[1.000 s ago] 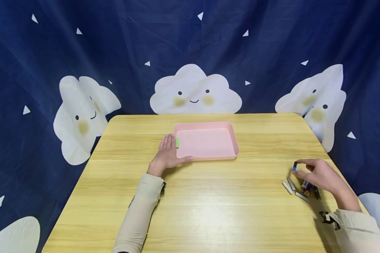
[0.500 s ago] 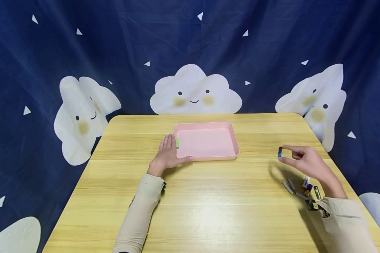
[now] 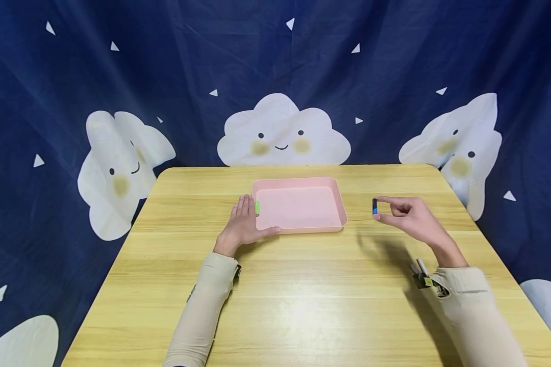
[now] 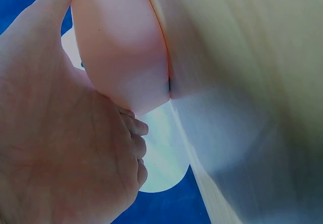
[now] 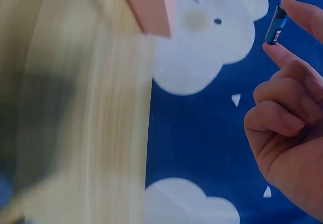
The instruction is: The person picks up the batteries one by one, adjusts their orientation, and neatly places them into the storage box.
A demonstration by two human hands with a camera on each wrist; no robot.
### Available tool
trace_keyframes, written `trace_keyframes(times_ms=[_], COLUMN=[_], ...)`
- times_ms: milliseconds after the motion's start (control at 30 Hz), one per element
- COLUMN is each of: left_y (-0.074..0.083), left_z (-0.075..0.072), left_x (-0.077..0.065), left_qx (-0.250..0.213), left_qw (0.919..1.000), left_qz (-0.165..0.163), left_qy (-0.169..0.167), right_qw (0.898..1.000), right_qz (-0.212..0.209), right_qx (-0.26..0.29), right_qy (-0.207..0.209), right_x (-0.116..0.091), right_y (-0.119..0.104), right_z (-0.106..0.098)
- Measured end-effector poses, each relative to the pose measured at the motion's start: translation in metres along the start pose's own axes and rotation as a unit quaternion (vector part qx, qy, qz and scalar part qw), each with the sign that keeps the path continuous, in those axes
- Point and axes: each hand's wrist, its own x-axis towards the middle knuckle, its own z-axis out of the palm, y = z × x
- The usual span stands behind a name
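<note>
My right hand pinches a small battery by its two ends, between thumb and index finger. The battery is dark with a blue band, and stands nearly upright above the table, right of the pink tray. Close up in the right wrist view, the battery shows white lettering, and the other fingers are curled in. My left hand rests against the tray's left end, fingers straight and thumb along the front wall. Beside its fingertips a small green piece shows at the tray's left wall.
Loose batteries lie on the wooden table at the right, mostly hidden by the right forearm and its wrist camera. A blue curtain with clouds hangs behind the table's far edge.
My right hand has lifted the battery from the pile at the right and carried it left and away from me, toward the tray. The left hand and tray have stayed still.
</note>
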Motion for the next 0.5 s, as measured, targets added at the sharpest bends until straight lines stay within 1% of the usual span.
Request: trace_keyframes(times_ms=[133, 267, 500], left_y=[-0.001, -0.001, 0.0], left_z=[0.0, 0.001, -0.001], left_x=[0.001, 0.001, 0.001], left_qx=[0.0, -0.002, -0.006], left_qw=[1.0, 1.0, 1.0], left_qz=[0.002, 0.002, 0.001], left_qy=[-0.001, 0.002, -0.001], right_qw=[0.999, 0.998, 0.994], right_qz=[-0.007, -0.019, -0.02], right_qx=[0.036, 0.061, 0.104], right_qy=[-0.003, -0.014, -0.025], right_x=[0.012, 0.024, 0.043], right_y=[-0.007, -0.013, -0.021], right_z=[0.011, 0.021, 0.043])
